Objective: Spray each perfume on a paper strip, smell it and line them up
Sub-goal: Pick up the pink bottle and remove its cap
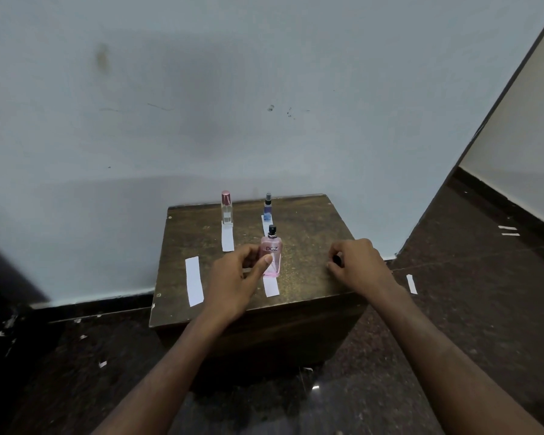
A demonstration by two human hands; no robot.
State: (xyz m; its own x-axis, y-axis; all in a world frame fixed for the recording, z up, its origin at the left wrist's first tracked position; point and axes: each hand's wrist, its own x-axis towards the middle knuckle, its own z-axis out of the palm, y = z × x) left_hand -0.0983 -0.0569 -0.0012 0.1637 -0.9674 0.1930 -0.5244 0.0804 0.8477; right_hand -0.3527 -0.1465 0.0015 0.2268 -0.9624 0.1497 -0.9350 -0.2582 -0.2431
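Three perfume bottles [271, 252], perhaps four paper strips [194, 281], two hands [237, 279]

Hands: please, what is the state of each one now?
Left hand: closed around the pink bottle.
Right hand: closed on a small black thing, maybe the cap.

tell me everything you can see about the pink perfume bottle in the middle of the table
The pink bottle is a flat, rectangular, see-through flask of pink liquid, marked DGZ in dark letters. Its black spray nozzle is bare, with no cap on. It stands upright near the front of the wooden table, on the far end of a white paper strip. The left hand grips it, thumb across its front.
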